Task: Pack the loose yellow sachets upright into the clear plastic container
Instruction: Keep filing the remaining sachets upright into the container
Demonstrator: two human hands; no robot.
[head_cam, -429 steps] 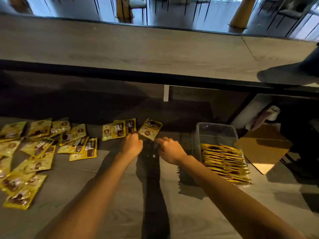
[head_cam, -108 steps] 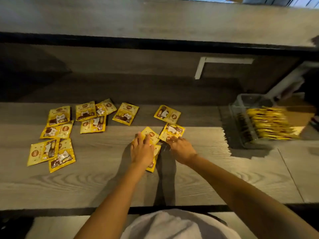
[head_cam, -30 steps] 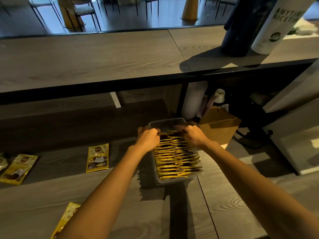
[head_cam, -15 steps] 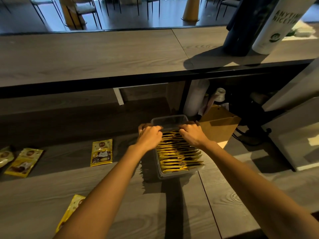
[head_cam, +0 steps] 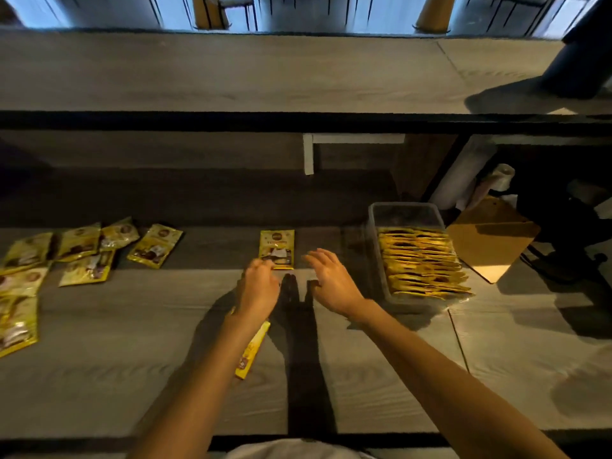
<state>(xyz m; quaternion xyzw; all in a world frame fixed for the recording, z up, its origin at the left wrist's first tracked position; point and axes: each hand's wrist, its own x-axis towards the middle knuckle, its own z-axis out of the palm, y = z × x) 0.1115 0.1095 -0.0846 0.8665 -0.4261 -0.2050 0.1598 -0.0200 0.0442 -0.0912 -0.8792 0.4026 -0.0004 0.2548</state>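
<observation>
Dimly lit, the grey wood-grain counter (head_cam: 99, 376) holds scattered sachets (head_cam: 155, 245).

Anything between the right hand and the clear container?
Nothing. The head view shows only bare, shadowed tabletop between the right hand and the clear container.

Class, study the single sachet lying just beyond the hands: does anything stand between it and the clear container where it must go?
Nothing visible does. Only bare table lies between the sachet and the container. The right hand hovers open just on the near side of that path.
</observation>
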